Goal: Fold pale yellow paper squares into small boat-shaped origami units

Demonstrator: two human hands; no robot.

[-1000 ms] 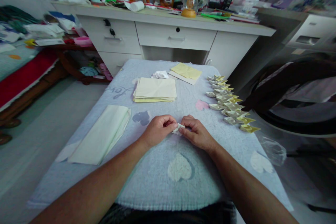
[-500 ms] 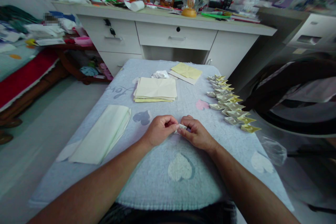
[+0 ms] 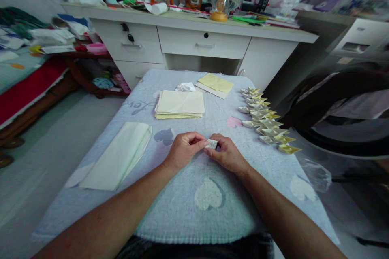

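Between my two hands is a small folded piece of paper (image 3: 212, 143), pale with grey marks. My left hand (image 3: 186, 148) pinches its left end between thumb and fingers. On the other side, my right hand (image 3: 225, 150) grips the right end, with fingers curled behind it. Beyond my hands lies a stack of cream and yellow paper sheets (image 3: 180, 103). Small folded paper boats (image 3: 269, 123), white and yellow, stand in rows along the right side of the table. The paper's far side is hidden by my fingers.
A blue heart-patterned cloth covers the table (image 3: 170, 218). Folded pale green paper (image 3: 118, 158) lies at left. Behind the stack are a crumpled white tissue (image 3: 185, 87) and loose yellow sheets (image 3: 216, 83). A white desk (image 3: 203, 40) stands beyond, and a clear plastic bag (image 3: 316, 175) hangs at right.
The small paper has turned between my fingers, so a flatter, paler face with marks shows now. My hands have stayed in nearly the same place.
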